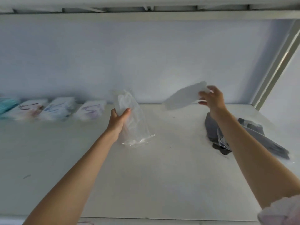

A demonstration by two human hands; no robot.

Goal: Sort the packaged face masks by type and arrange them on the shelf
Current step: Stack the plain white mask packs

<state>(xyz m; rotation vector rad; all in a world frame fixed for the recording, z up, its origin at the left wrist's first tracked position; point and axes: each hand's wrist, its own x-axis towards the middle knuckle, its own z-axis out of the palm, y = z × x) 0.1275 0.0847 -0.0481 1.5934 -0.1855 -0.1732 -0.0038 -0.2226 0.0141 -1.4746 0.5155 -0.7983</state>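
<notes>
Above the shelf, the left hand holds a clear mask packet upright — the right hand pinches a white mask packet, long axis slanting down-left.

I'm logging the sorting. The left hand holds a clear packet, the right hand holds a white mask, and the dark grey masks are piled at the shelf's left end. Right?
Not quite. The head view shows the dark grey masks piled at the shelf's right end, under the right arm. The left hand does hold a clear packet, and the right hand a white mask.
</notes>
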